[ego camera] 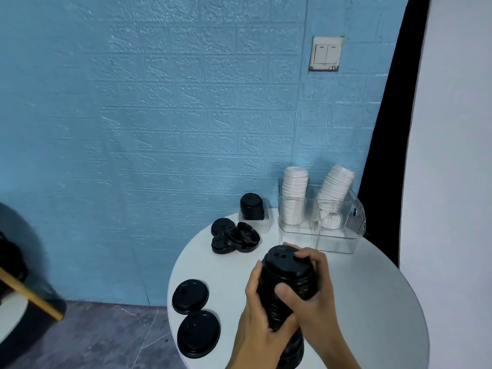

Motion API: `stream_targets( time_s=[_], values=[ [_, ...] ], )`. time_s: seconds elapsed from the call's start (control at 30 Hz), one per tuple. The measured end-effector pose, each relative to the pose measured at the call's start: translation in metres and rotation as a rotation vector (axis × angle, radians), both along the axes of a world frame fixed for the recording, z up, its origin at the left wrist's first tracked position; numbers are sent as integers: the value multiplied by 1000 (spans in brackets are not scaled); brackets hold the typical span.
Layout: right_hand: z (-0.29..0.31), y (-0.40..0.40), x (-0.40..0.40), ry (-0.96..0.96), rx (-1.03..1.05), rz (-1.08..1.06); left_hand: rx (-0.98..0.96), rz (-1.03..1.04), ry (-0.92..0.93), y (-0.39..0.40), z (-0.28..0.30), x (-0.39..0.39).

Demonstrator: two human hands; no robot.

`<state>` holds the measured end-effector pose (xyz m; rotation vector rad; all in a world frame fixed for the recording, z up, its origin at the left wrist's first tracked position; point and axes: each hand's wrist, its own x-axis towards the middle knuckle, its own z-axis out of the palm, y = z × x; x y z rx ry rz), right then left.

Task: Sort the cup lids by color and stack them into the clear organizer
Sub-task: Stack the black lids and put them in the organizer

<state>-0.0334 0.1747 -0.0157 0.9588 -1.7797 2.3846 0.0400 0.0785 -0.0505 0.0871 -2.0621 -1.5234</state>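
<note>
Two white lid stacks (294, 195) are already housed in the clear organizer (346, 235) at one o'clock, while a tall black lid stack (288, 286) is clasped at centre by the left hand (259, 310) and right hand (311, 286), and loose black lids (234, 237) at eleven o'clock remain unsorted.

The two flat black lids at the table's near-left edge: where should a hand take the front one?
Pinch the front black lid at its outer rim from the left, where it overhangs the table edge. It lies flat, so its top offers little to grip, and the second lid crowds its far side.
</note>
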Motion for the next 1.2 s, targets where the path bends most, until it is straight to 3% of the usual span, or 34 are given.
stream_targets(
  time_s=[0.13,0.43,1.2],
  values=[
    [1,0,3,-15,59,95,29,-6,0,-3,1,0],
    [5,8,-1,-30,165,89,49,3,13,-2,-3,1],
    [-6,14,-6,-82,212,211,83,-18,27,-2,-1,-1]
  ],
)
